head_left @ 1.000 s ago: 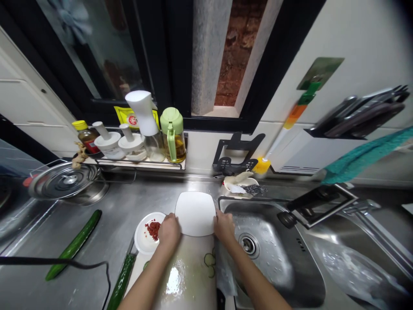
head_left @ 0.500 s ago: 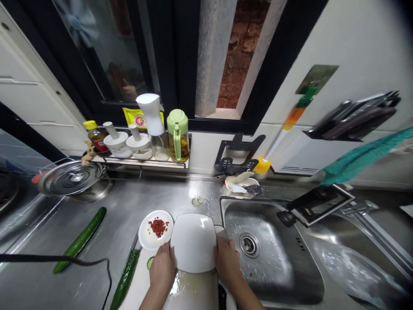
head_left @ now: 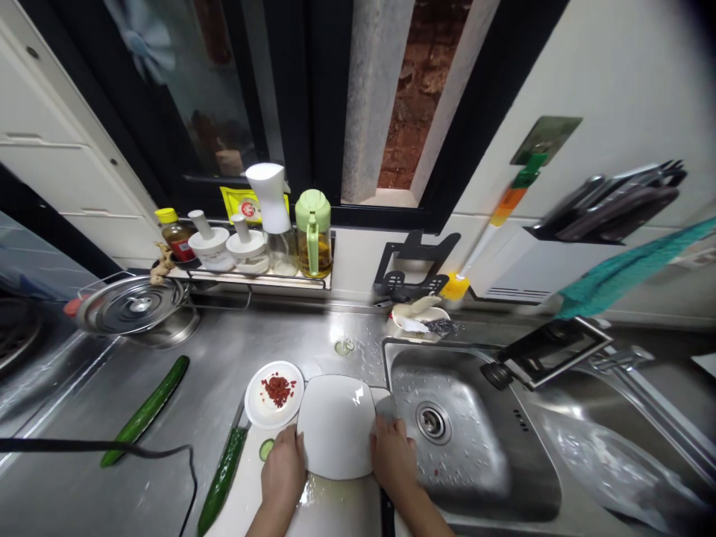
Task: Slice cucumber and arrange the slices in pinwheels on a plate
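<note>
Both my hands hold a white square plate (head_left: 336, 423) over a wet cutting board (head_left: 321, 511) at the near edge of the steel counter. My left hand (head_left: 283, 473) grips the plate's left edge, fingers closed on it. On the right edge my right hand (head_left: 393, 462) grips likewise. A small round white dish with red bits (head_left: 274, 385) sits just left of the plate. A cucumber slice (head_left: 266, 449) lies on the board by my left hand.
Two cucumbers (head_left: 146, 410) (head_left: 222, 477) lie on the counter at left, with a black cable (head_left: 95, 450) across them. The steel sink (head_left: 470, 440) lies to the right, the faucet (head_left: 559, 347) over it. A pot lid (head_left: 131, 304), condiment rack (head_left: 251, 246) and knife rack (head_left: 615, 201) stand behind.
Both hands have drawn the white plate toward me, from past the small dish to over the cutting board. The view has shifted a little to the left.
</note>
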Motion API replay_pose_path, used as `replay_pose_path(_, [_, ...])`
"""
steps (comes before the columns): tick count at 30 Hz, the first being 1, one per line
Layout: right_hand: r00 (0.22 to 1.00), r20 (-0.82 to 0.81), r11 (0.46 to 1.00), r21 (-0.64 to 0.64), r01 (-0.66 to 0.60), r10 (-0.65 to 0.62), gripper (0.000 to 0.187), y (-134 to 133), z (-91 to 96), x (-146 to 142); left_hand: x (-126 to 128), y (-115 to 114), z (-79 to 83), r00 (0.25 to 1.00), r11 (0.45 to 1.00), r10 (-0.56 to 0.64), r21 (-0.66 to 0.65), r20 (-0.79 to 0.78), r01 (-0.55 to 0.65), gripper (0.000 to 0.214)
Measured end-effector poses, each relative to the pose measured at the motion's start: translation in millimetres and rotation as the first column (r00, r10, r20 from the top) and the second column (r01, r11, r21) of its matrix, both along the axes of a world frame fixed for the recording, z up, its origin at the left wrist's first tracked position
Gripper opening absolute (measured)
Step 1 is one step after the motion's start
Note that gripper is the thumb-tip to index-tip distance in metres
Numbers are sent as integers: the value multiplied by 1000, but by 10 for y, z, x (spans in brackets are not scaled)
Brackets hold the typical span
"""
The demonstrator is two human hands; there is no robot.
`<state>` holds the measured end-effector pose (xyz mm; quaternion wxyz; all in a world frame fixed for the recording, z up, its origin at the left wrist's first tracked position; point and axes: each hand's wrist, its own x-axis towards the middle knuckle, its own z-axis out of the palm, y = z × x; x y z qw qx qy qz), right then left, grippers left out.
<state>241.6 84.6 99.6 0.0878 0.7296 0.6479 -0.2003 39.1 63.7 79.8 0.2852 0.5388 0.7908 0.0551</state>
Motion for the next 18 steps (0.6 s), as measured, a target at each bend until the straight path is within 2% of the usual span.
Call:
replay_pose_path(11, [998, 54, 999, -48, 12, -9, 28, -112, 10, -67, -26, -163, -17, 999, 996, 10, -87, 32, -7, 34])
replay_pose_path(18, [999, 38, 998, -66, 0, 3, 37, -120, 8, -88, -46, -211, -31, 998, 994, 19, -108, 54, -13, 32])
